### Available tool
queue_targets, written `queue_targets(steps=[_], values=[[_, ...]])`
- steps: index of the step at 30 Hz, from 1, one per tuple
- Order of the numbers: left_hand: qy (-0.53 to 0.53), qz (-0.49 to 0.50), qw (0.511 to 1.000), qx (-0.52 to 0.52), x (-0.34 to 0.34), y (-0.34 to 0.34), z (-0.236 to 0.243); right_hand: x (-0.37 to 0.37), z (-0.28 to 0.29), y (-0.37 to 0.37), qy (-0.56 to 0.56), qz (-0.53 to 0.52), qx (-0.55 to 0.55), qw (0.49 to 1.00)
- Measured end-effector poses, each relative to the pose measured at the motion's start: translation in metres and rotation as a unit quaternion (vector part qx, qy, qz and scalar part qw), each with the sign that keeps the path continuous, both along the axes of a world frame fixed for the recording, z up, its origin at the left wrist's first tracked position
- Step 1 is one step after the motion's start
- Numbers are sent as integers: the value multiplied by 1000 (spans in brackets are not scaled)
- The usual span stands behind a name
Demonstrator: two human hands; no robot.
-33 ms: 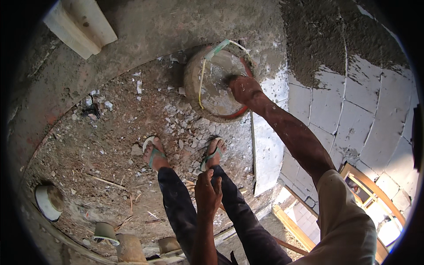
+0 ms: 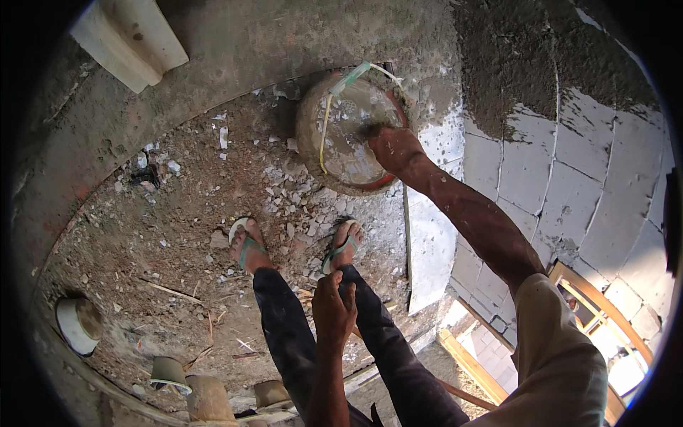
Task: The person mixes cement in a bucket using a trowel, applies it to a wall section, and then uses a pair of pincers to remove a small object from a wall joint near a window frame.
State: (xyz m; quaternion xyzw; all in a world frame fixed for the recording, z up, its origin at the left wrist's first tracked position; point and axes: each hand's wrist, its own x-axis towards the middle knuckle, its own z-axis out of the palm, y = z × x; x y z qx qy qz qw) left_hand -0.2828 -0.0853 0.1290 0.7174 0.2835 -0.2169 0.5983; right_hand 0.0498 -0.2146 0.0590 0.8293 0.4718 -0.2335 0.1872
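A round mortar-caked bucket [image 2: 307, 142] stands on the rubble floor ahead of me, with wet grey mix [image 2: 348, 153] inside it. Its rim shows red on the right, and a yellow and green handle [image 2: 327, 132] arches over the opening. Reaching in from the right, my right hand [image 2: 397, 151] is closed over the mix; a dark blurred shape at its fingers is too unclear to name. My left hand [image 2: 334, 309] lies by my right knee, fingers curled in, and nothing shows in it.
Pale block wall [image 2: 526, 171] rises on the right, its upper part coated with wet grey plaster [image 2: 512, 64]. Broken chips [image 2: 302, 206] litter the dirt around my sandalled feet. Pots [image 2: 80, 326] stand at lower left, a pale angled piece [image 2: 131, 43] upper left, a wooden frame [image 2: 605, 306] lower right.
My right hand has shifted slightly down over the bucket, and white flecks on the mix lie differently. The left hand stays in place.
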Motion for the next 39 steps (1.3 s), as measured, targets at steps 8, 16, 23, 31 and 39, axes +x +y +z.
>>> queue_targets(steps=[8, 16, 23, 31, 39], values=[[-23, -21, 999, 26, 9, 6, -1, -20, 120, -29, -1, 10, -175, 985], [-18, 17, 1000, -2, 11, 4, 6, 37, 46, 8, -46, 41, -145, 988], [-16, -12, 999, 29, 1, -2, 0, -4, 18, 0, -6, -74, -203, 976], [0, -15, 1000, 7, 8, 1, -2, -82, 75, -75, -185, -106, 73, 974], [6, -32, 999, 6, 9, 3, 3, -72, -19, 17, 305, -627, 266, 666]])
